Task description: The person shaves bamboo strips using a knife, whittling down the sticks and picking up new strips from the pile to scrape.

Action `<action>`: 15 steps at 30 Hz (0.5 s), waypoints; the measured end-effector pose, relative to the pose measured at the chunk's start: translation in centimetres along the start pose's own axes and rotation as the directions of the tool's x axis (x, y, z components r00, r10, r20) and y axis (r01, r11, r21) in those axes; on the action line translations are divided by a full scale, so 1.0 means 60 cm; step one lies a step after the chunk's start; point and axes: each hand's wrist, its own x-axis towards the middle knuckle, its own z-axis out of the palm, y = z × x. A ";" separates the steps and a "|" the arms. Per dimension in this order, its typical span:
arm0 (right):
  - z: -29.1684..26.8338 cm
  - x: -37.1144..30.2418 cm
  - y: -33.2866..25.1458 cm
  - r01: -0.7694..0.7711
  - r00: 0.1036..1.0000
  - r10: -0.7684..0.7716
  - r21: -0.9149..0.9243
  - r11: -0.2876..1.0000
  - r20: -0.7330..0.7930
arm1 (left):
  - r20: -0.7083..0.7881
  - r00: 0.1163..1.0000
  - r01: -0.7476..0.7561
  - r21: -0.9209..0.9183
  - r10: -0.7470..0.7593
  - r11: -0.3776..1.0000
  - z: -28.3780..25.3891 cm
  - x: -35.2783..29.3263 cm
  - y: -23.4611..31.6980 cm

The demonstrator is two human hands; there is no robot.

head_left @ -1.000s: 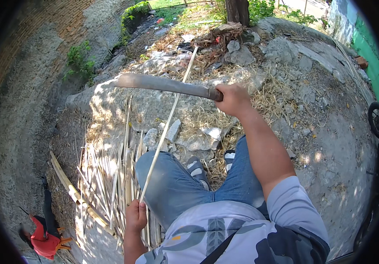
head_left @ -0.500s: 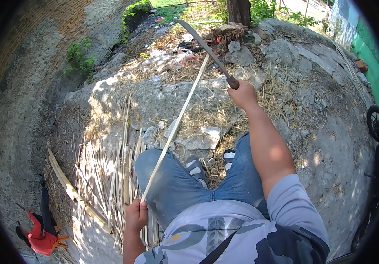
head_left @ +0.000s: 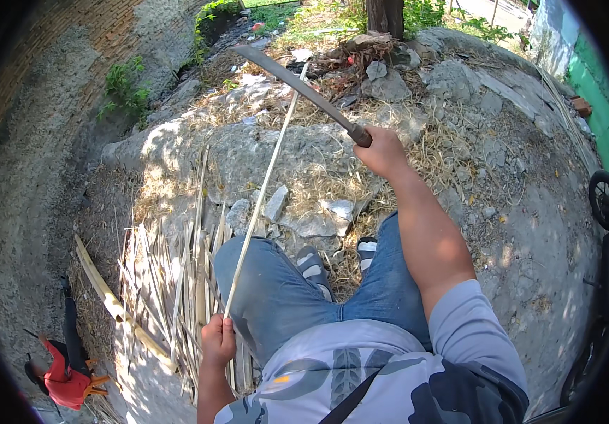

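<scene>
My right hand (head_left: 383, 151) is closed around the dark handle of a machete (head_left: 297, 86), whose long, slightly curved blade points up and to the left. In my left hand (head_left: 217, 341), beside my left knee, I grip the lower end of a long, thin, pale bamboo strip (head_left: 265, 185). The strip slants upward past my knee, and its far end meets the blade's outline; whether they touch I cannot tell. Left of my leg lies a pile of split bamboo strips (head_left: 170, 283) on the ground.
A split bamboo pole (head_left: 122, 311) lies left of the pile. Broken stones (head_left: 276, 205) and curly shavings (head_left: 333, 180) cover the ground ahead. A tree trunk (head_left: 385, 18) stands beyond. At lower left is a person in red (head_left: 66, 378); a wheel (head_left: 603, 198) shows at right.
The machete has swung left, its blade now lying flatter across the strip. The bamboo strip's far end has shifted left and a little farther away. My left hand has barely moved.
</scene>
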 end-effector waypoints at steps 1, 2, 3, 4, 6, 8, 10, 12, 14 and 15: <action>-0.005 -0.004 -0.009 0.072 0.997 -0.071 -0.054 0.996 0.014 | -0.007 1.000 0.005 -0.019 -0.006 1.000 0.000 0.002 -0.004; -0.010 -0.008 -0.016 0.144 0.989 -0.141 -0.106 0.984 0.031 | -0.009 1.000 0.007 -0.020 -0.007 1.000 0.001 0.003 -0.009; -0.009 -0.010 -0.017 0.146 0.989 -0.144 -0.105 0.984 0.033 | -0.021 1.000 -0.003 -0.026 0.003 1.000 0.002 0.005 -0.014; -0.008 -0.012 -0.018 0.288 0.958 -0.282 -0.159 0.945 0.055 | -0.034 0.999 -0.014 -0.032 0.013 0.999 0.002 0.006 -0.016; -0.002 -0.017 -0.019 0.422 0.906 -0.414 -0.204 0.883 0.083 | -0.040 0.998 -0.042 0.009 0.042 0.999 -0.004 0.015 0.005; 0.005 -0.026 -0.019 0.536 0.841 -0.529 -0.284 0.795 0.108 | -0.046 0.998 -0.047 0.075 0.051 0.996 -0.005 0.016 0.004; 0.011 -0.026 -0.018 0.533 0.843 -0.533 -0.261 0.805 0.076 | -0.052 0.998 -0.043 0.078 0.047 0.996 -0.009 0.012 0.007; 0.013 -0.022 -0.019 0.527 0.843 -0.538 -0.222 0.821 0.008 | -0.063 0.997 -0.042 0.077 0.046 0.996 -0.012 0.010 0.012; 0.013 -0.024 -0.021 0.396 0.915 -0.403 -0.193 0.898 0.002 | -0.064 0.998 -0.011 0.083 0.017 0.996 -0.009 0.005 0.024; 0.012 -0.024 -0.023 0.253 0.967 -0.256 -0.164 0.954 0.002 | -0.063 0.998 0.020 0.088 -0.014 0.996 -0.007 0.004 0.028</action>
